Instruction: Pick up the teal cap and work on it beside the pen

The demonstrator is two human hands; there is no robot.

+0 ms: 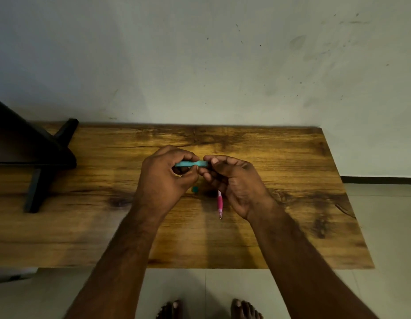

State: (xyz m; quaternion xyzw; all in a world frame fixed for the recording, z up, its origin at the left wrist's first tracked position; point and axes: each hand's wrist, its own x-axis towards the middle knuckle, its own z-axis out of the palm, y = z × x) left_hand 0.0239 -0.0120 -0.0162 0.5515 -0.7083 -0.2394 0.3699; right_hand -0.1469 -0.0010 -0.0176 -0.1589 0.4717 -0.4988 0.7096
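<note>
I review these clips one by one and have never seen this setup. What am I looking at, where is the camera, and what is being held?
There is one picture, taken by a wide-angle camera worn on a person's head, looking down over their bare arms. The left hand and right hand together grip a teal pen above a wooden table that stands against a wall. On the table lie a pink pen and a small teal piece, perhaps a cap. A dark stand sits at the left. Bare feet show on the floor below.
</note>
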